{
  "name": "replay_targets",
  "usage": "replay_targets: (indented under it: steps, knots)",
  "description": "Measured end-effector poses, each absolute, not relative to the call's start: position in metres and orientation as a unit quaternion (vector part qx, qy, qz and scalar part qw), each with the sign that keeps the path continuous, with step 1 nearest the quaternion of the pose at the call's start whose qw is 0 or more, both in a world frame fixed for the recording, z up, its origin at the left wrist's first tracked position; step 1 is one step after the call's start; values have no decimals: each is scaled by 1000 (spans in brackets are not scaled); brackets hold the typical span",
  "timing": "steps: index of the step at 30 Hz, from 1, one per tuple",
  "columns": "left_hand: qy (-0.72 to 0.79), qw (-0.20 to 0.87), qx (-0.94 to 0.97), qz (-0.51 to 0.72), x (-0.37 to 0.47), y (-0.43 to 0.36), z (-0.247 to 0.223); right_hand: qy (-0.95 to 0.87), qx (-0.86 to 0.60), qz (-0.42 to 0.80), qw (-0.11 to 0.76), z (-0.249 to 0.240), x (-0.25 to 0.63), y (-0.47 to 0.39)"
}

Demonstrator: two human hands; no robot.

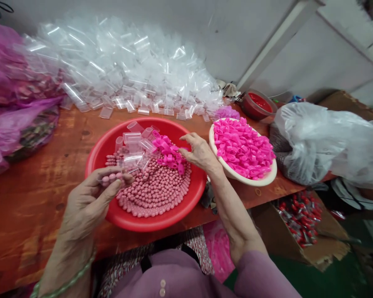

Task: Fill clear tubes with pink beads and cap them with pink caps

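Observation:
A wide red basin (146, 225) stands on the wooden table. Inside it lie many pink beads (155, 192), several clear plastic tubes (133, 142) and a small heap of bright pink caps (168, 153). Over the basin's left rim, my left hand (91, 198) pinches a short row of pink beads (112, 178) between thumb and fingers. My right hand (199, 152) hovers over the right side of the basin beside the pink caps; its thumb and index finger are apart, and a bit of pink shows near the fingertips. To its right, a white bowl (269, 179) holds a pile of pink caps.
Clear tubes (121, 70) are heaped along the wall. Purple bags (21, 120) lie at the left, with a clear plastic bag (326, 140) at the right. Behind the white bowl is a red container (257, 105). A cardboard box (273, 231) of red pieces sits below the table.

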State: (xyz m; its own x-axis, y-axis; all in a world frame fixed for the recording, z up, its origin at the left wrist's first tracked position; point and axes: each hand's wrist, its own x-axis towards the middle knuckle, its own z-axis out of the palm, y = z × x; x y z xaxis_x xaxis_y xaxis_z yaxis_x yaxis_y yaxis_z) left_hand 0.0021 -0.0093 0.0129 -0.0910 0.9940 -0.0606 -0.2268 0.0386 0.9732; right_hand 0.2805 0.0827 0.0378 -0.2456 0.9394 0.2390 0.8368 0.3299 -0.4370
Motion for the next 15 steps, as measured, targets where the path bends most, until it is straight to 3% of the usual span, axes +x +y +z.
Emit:
replay_targets:
  steps: [4, 6, 10, 15]
  knots:
    - [480, 538, 410, 559, 3, -10, 14, -747, -615, -19, 252, 50, 324, 73]
    - [478, 534, 419, 558, 2, -9, 14, -703, -680, -68, 197, 54, 355, 74]
    - [481, 530, 421, 557, 2, -9, 14, -660, -746, -39, 75, 48, 398, 88]
    - [476, 540, 398, 568, 3, -8, 13, -661, -747, -57, 46, 38, 412, 92]
